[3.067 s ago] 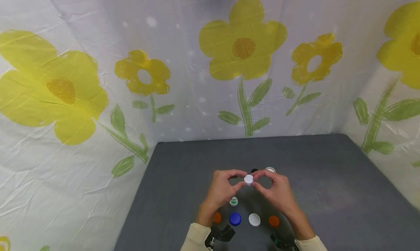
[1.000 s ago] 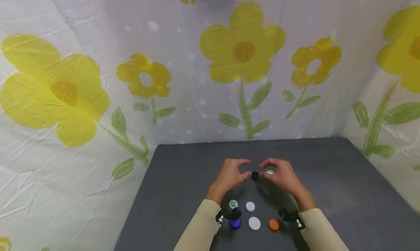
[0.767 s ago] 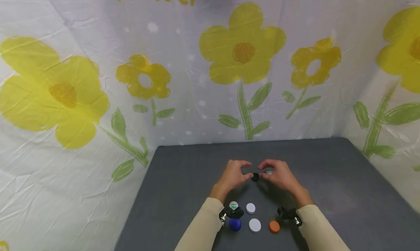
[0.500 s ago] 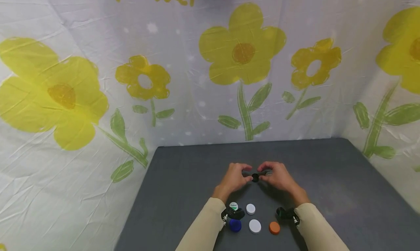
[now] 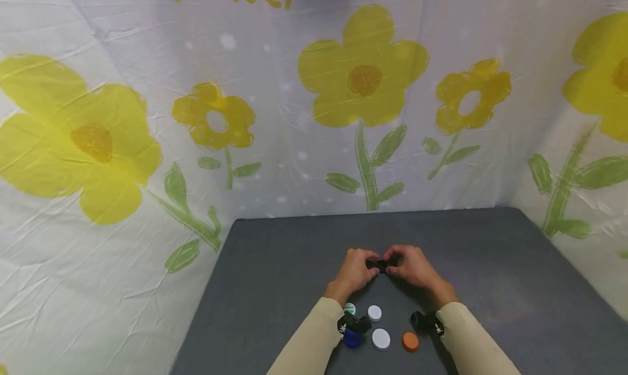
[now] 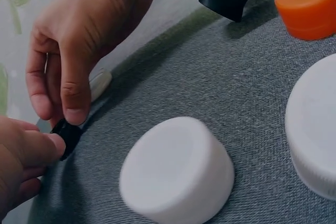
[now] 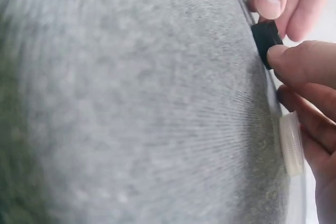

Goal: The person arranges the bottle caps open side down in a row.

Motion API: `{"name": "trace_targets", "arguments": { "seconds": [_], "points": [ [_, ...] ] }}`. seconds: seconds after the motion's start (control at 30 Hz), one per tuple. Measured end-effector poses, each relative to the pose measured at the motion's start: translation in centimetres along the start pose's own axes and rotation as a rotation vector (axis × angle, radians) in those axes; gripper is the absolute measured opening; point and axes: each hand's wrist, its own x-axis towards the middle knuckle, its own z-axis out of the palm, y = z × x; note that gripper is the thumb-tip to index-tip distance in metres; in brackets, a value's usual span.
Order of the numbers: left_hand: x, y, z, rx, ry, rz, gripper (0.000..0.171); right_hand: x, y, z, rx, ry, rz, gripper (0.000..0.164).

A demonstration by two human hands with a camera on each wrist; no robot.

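Note:
A small black bottle cap (image 5: 381,265) sits between my two hands on the dark grey table. My left hand (image 5: 354,270) grips it from the left, thumb against its near side in the left wrist view. From the right, my right hand (image 5: 416,266) has thumb and fingers on the same cap (image 7: 266,43). A pale, ribbed cap (image 7: 291,142) lies close by the right hand's fingers, mostly hidden by that hand in the head view.
Nearer me lie a small white cap (image 5: 374,313), a larger white cap (image 5: 381,339), an orange cap (image 5: 410,341), a partly hidden blue cap (image 5: 352,339) and a white-and-green cap (image 5: 350,308). A flower-printed cloth (image 5: 284,173) hangs behind the table (image 5: 275,277).
Both hands have released the small white cap, now in the near group. They have moved forward and down to the black cap, and their fingers have closed in on it.

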Motion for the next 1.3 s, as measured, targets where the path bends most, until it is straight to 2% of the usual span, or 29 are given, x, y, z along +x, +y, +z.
{"name": "trace_targets", "arguments": {
  "seconds": [0.07,0.13,0.2,0.3,0.4,0.43,0.7,0.97,1.1,1.3],
  "points": [
    [0.2,-1.0,1.0,0.012,0.017,-0.005,0.030,0.0,0.0,0.1,-0.003,0.001,-0.010,0.024],
    [0.1,-0.8,1.0,-0.043,0.006,-0.038,0.028,0.0,-0.1,0.1,-0.001,0.001,-0.009,0.023],
    [0.0,-0.9,1.1,-0.035,0.024,-0.029,0.027,0.0,-0.2,0.1,0.001,0.006,-0.002,0.023],
    [-0.5,0.6,-0.4,-0.063,0.043,-0.018,0.025,0.0,-0.4,0.0,0.000,0.021,-0.002,0.022],
    [-0.9,2.1,-2.0,-0.048,0.058,0.005,0.024,-0.3,-0.9,-0.4,0.005,0.044,0.002,0.022],
    [-1.1,2.9,-2.9,-0.067,0.048,-0.002,0.024,-0.4,-1.2,-0.6,0.011,0.051,0.002,0.021],
    [-2.0,5.1,-5.9,-0.105,0.068,-0.002,0.024,-1.6,-3.4,-1.9,0.097,0.126,0.028,0.021],
    [-3.1,7.0,-8.2,-0.153,0.089,0.021,0.026,-2.9,-6.1,-2.7,0.135,0.166,0.094,0.020],
    [-3.8,7.6,-9.2,-0.182,0.085,0.024,0.026,-3.7,-7.4,-2.9,0.154,0.181,0.098,0.019],
    [-5.1,8.2,-10.2,-0.188,0.073,0.084,0.028,-5.0,-8.9,-2.7,0.214,0.201,0.125,0.018]
  ]
}}
